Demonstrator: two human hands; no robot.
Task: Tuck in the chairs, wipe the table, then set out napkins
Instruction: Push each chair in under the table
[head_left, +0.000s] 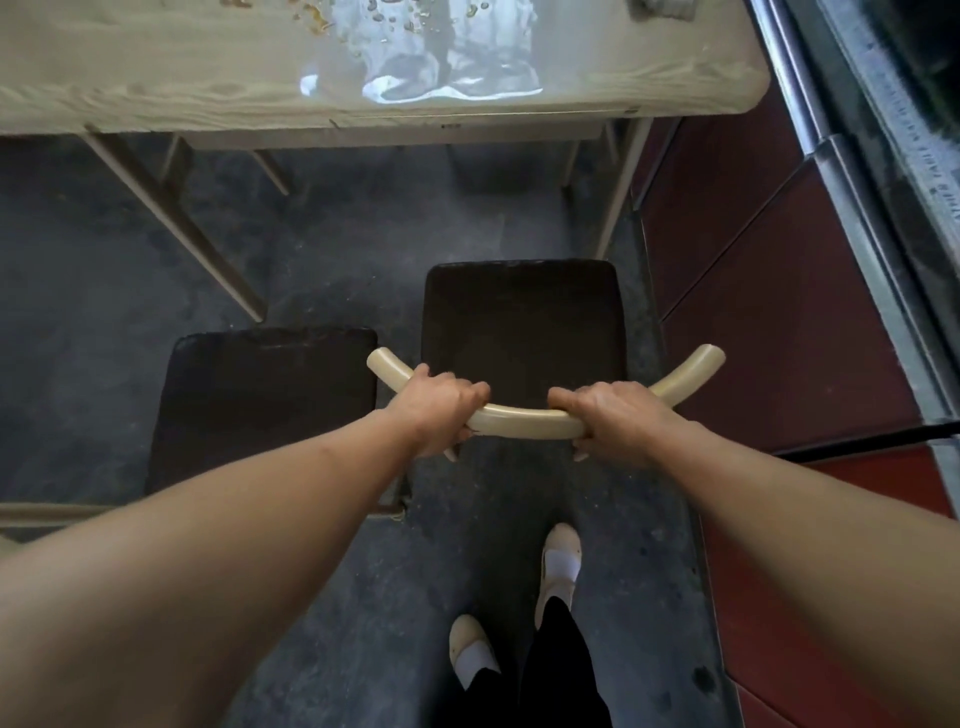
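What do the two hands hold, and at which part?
Both the left hand and right hand grip the chair by its curved backrest rail.

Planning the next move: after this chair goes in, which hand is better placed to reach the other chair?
Probably left. The left hand grips the backrest on the side beside the other chair; the right hand grips it nearer the red wall.

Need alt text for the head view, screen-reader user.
Left hand and right hand grip the curved cream backrest of a dark-seated chair not yet under the pale table. A second chair stands left of it; crumbs and a wet-looking patch mark the table.
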